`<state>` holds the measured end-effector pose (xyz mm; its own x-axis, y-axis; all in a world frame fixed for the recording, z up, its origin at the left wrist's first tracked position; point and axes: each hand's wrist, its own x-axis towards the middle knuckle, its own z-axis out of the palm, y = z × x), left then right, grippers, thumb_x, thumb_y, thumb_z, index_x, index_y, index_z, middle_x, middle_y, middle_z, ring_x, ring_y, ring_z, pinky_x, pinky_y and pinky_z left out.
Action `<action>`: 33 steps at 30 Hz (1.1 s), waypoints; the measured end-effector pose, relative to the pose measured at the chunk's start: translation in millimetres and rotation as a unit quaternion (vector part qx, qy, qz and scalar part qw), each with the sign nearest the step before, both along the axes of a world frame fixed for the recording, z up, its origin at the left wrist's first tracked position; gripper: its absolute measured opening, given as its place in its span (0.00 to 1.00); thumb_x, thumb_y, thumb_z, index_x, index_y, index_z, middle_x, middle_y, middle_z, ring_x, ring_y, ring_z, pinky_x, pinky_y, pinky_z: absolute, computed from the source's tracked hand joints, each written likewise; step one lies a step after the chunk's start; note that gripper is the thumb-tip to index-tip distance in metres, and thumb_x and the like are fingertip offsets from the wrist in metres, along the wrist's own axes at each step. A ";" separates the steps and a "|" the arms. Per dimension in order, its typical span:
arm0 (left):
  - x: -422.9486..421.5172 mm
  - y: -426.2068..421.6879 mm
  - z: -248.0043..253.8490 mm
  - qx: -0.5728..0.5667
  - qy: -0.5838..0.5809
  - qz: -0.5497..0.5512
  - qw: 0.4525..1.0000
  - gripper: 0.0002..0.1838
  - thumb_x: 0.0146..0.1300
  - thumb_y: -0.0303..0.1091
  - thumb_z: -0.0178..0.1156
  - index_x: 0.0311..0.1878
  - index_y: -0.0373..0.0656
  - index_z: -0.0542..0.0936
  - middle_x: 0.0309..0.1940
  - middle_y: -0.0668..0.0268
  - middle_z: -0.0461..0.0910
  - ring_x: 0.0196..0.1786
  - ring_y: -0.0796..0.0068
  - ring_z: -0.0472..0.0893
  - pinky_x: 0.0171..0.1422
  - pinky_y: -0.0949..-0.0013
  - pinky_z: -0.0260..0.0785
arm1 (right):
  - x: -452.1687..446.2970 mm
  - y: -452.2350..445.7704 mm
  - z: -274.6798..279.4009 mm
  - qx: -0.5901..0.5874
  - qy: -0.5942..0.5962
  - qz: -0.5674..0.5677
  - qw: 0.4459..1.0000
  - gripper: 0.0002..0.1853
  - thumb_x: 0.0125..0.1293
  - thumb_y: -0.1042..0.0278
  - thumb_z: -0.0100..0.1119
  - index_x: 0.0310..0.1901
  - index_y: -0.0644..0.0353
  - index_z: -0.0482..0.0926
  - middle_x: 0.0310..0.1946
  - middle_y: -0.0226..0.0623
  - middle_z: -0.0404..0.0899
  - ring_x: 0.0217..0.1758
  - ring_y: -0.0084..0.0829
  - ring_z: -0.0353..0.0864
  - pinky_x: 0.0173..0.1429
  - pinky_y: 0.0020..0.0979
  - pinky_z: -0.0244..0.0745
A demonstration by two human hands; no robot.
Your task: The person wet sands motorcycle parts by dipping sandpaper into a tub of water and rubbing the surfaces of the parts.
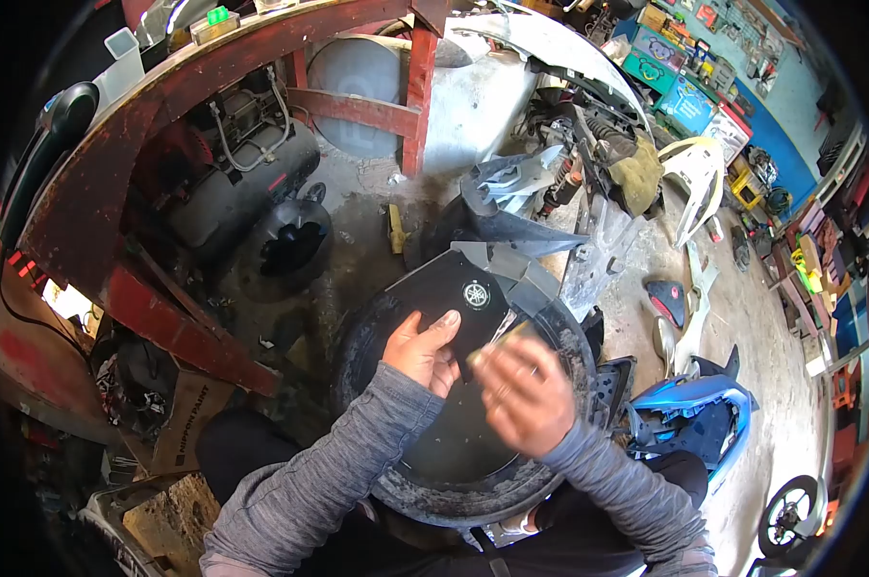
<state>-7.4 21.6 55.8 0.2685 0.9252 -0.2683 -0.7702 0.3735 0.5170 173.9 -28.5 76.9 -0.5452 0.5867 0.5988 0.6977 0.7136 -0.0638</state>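
Over a round black tub (417, 498) holding murky water, my left hand (425, 354) grips the lower edge of a black motorcycle body panel (444, 293). The panel bears a round silver emblem, and a grey angled section (526, 279) is at its upper right. Close to the panel's right side, my right hand (529, 396) is closed, its fingers a little blurred. A small yellowish piece (514, 335) sticks out between thumb and fingers; its exact kind is unclear. Whether it touches the panel I cannot tell.
Other fairing parts lie beyond the tub, and a blue fairing (694, 409) is at the right. A red metal-framed bench (185, 317) stands left, with a compressor tank (252, 183) under it. A Nippon Paint carton (192, 423) sits at lower left.
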 end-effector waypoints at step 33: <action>2.5 -7.3 0.9 0.033 -0.042 0.015 0.998 0.10 0.73 0.27 0.58 0.54 0.42 0.71 0.46 0.61 0.82 0.51 0.65 0.85 0.54 0.57 0.83 | 9.1 7.7 3.3 0.006 0.062 -0.057 0.996 0.24 0.55 0.76 0.65 0.57 0.64 0.82 0.56 0.44 0.79 0.63 0.49 0.75 0.70 0.45 0.71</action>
<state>-4.9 14.2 56.7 0.2589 0.9482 -0.1844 -0.8229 0.3164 0.4719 183.0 -20.9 80.2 -0.3959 0.6332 0.6650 0.7618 0.6309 -0.1472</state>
